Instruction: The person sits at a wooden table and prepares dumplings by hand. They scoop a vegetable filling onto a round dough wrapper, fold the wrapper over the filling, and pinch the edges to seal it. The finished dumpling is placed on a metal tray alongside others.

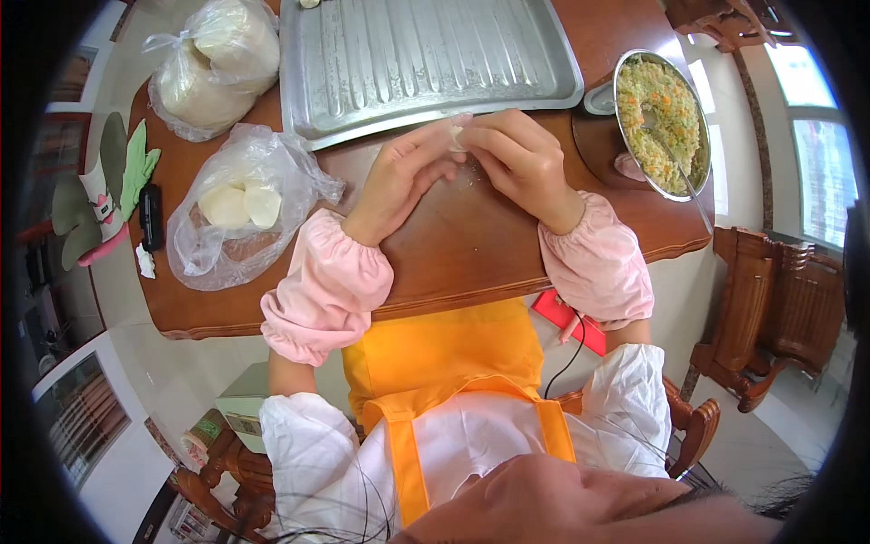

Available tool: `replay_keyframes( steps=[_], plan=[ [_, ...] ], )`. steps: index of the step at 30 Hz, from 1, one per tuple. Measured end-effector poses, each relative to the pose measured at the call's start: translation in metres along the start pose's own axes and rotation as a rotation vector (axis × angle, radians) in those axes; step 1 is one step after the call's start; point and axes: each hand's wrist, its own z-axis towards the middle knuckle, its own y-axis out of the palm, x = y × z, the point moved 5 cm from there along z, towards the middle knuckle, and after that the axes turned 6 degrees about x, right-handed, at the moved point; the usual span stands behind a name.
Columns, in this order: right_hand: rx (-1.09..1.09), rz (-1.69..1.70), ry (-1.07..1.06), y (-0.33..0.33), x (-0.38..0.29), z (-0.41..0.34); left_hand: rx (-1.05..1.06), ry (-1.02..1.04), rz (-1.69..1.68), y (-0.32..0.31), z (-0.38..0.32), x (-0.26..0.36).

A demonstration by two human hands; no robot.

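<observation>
Both hands meet over the brown wooden table, just in front of the metal tray. Between the fingertips is a small pale piece of dough (457, 136), mostly hidden by the fingers. My left hand (408, 166) holds it from the left side, and my right hand (520, 153) pinches it from the right. To the left, an opened clear plastic bag (204, 255) contains pale round wrappers (241, 204). At the right stands a steel bowl (707, 160) of chopped vegetable filling (663, 102), with a metal spoon (690, 183) leaning in it.
The ridged metal tray (435, 61) has a small pale item (309, 3) at its far edge. A tied plastic bag of dough (211, 88) sits back left. Near the table's left edge are a black case (150, 217) and green cloth (138, 163). A wooden chair (768, 306) stands right.
</observation>
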Motion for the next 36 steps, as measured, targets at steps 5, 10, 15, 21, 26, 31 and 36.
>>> replay_keyframes(
  steps=[5, 10, 15, 21, 26, 31, 36],
  plan=[
    [-0.007, 0.007, -0.018, 0.001, -0.001, 0.000, 0.010, -0.005, 0.017, -0.003, 0.001, -0.003],
    [-0.032, -0.004, -0.011, 0.002, 0.001, 0.001, -0.015, -0.021, 0.008, -0.003, 0.001, -0.004],
    [-0.021, 0.003, 0.105, 0.004, 0.004, 0.000, -0.006, -0.032, 0.014, -0.002, 0.001, -0.006],
    [0.005, 0.065, 0.172, 0.001, 0.004, 0.001, 0.010, -0.032, -0.006, -0.008, 0.002, -0.007],
    [0.006, 0.052, 0.126, 0.001, 0.006, 0.002, 0.010, -0.004, 0.023, -0.003, 0.001, -0.004],
    [0.020, 0.050, 0.257, 0.002, 0.009, -0.003, 0.054, 0.063, 0.098, 0.004, 0.001, -0.005],
    [0.045, 0.121, 0.376, 0.003, 0.012, -0.004, 0.095, 0.183, 0.281, 0.004, 0.001, -0.001]
  ],
)
